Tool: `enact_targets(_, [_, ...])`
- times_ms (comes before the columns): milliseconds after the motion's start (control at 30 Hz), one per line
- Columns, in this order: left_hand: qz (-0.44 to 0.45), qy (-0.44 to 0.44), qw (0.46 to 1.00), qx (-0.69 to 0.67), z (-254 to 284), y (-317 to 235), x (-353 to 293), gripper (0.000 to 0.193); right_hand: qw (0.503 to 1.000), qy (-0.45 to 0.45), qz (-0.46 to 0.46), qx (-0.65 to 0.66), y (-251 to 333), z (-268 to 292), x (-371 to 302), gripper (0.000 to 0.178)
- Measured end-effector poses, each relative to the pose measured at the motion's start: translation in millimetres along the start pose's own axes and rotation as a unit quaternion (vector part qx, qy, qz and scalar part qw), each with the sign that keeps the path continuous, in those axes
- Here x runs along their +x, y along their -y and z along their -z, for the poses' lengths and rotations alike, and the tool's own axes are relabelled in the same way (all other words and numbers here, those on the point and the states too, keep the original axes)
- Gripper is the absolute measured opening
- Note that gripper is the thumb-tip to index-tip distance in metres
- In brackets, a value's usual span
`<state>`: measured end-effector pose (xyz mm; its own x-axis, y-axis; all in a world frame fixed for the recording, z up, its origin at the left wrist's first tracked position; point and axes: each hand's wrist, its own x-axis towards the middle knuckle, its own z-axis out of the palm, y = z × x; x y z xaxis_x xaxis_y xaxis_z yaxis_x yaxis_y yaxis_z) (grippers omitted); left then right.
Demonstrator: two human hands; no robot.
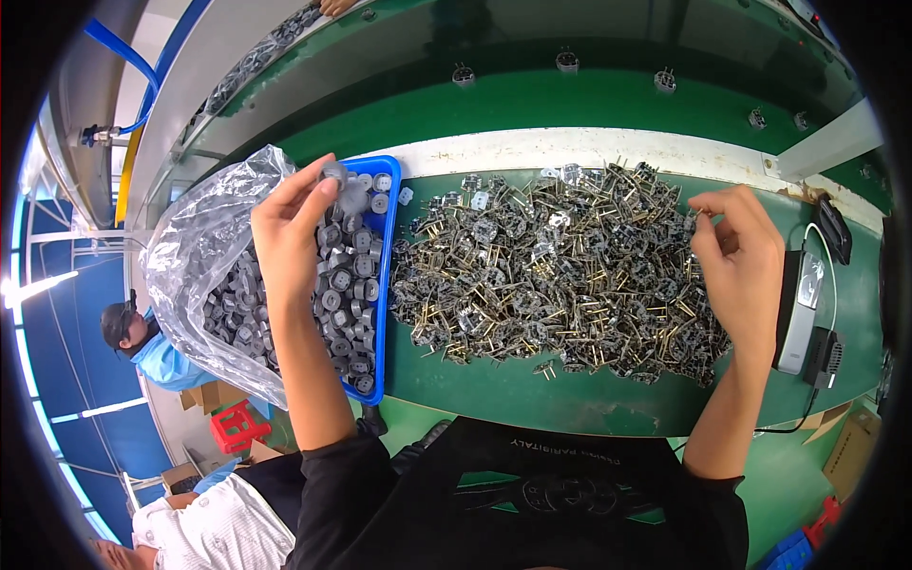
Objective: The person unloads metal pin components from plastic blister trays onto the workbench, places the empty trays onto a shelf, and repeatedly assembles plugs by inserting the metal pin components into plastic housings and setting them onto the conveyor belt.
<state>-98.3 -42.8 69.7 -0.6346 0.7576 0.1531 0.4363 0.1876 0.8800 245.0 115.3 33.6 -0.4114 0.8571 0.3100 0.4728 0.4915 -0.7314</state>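
Observation:
My left hand (288, 228) is raised over a blue tray (388, 256), its thumb and fingers pinching a small round grey cap (333, 173). Below it many similar grey caps (344, 285) fill the tray and a clear plastic bag (180, 247). To the right, a wide pile of small dark parts with brass-coloured pins (551, 275) covers the green table. My right hand (743, 261) is at the pile's right edge, thumb and forefinger closed together. Whatever lies between those fingertips is too small and dark to tell from the pile.
Beyond a white ledge (608, 142), a green conveyor belt (532, 104) carries several spaced-out small parts (664, 80). At the right lie a grey-white device (801, 313) and a black adapter (825, 359) with cables. Other people (214, 522) sit at the left, near a red stool (237, 427).

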Motion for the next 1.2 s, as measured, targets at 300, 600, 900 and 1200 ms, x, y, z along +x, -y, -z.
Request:
enact_targets(300, [0.156, 0.123, 0.882, -0.426, -82.1, -21.4, -46.2, 0.035, 0.941, 0.129, -0.038, 0.311, 17.6, -16.8, -13.0, 0.011])
enact_targets(600, [0.034, 0.264, 0.947, -0.181, -119.1, -58.4, -67.9, 0.044, 0.958, 0.033, 0.132, 0.254, 27.2, -26.3, -12.9, 0.017])
enact_targets(900, [-0.003, 0.317, 0.925, -0.211, -123.2, -51.6, -68.2, 0.048, 0.954, 0.016, 0.211, 0.212, 26.3, -25.1, -16.4, 0.018])
enact_targets(1200, [0.000, 0.295, 0.943, -0.157, -124.5, -57.9, -70.0, 0.044, 0.963, 0.037, 0.234, 0.126, 26.0, -31.4, -20.0, 0.020])
